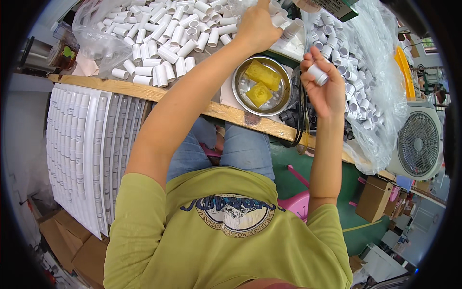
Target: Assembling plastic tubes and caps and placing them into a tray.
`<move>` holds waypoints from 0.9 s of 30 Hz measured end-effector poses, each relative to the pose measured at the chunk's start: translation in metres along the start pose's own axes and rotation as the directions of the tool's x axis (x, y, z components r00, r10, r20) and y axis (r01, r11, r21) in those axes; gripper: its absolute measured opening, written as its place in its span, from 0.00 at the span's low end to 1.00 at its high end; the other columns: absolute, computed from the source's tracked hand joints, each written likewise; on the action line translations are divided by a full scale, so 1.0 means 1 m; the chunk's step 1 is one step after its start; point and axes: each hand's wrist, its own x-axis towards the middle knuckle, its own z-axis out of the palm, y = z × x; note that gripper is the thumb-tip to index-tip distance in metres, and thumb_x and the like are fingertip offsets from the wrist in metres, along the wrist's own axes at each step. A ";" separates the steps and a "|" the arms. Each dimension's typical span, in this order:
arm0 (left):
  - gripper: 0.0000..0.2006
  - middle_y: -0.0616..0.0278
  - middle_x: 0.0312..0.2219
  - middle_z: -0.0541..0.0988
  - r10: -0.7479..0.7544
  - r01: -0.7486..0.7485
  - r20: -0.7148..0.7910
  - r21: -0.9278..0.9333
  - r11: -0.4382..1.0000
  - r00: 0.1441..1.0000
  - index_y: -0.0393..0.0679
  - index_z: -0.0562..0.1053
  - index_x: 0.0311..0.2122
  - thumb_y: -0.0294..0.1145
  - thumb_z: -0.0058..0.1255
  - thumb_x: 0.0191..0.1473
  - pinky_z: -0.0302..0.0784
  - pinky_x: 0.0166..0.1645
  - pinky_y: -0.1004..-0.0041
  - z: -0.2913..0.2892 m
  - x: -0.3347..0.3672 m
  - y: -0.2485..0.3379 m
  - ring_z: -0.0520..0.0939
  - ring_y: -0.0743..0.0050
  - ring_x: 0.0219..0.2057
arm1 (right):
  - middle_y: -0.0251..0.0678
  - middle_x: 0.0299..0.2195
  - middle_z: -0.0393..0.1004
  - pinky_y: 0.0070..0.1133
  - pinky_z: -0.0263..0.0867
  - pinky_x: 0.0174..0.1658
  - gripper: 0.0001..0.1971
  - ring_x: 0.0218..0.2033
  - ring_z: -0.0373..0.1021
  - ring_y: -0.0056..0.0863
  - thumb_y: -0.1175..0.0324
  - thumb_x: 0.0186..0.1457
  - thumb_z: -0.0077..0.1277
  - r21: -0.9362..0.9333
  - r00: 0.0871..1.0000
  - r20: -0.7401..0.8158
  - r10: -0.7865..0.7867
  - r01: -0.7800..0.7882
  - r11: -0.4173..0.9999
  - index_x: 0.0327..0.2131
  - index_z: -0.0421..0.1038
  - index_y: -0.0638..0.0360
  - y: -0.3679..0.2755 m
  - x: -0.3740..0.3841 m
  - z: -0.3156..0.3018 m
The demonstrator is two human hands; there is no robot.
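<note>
My right hand point(327, 89) is raised at the right of the metal bowl, its fingers curled around a short white plastic tube point(317, 75). My left hand point(259, 30) reaches across to the far edge of the view, beside a few white tube pieces point(291, 29) in front of the machine. Its thumb shows, but the other fingers are mostly hidden, so any hold is unclear. Between my hands sits a round metal bowl point(235, 94) with two yellow sponge pieces point(263, 74) in it.
Many loose white tubes point(163, 36) are heaped at the left; white pieces with ridged ends point(358, 91) fill a clear plastic bag at the right. White trays of tubes point(72, 139) stand below the wooden table edge point(125, 90). A fan point(418, 139) stands far right, a pink stool point(296, 204) below.
</note>
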 end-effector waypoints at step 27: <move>0.18 0.62 0.33 0.73 -0.001 0.603 0.621 -0.760 0.242 0.784 0.41 0.65 0.41 0.20 0.57 0.44 0.75 0.36 0.72 -0.109 -0.145 0.046 0.76 0.72 0.36 | 0.32 0.27 0.73 0.10 0.60 0.29 0.12 0.25 0.66 0.12 0.68 0.56 0.48 -0.747 0.937 0.338 -0.089 0.325 0.580 0.40 0.66 0.67 0.044 -0.079 0.069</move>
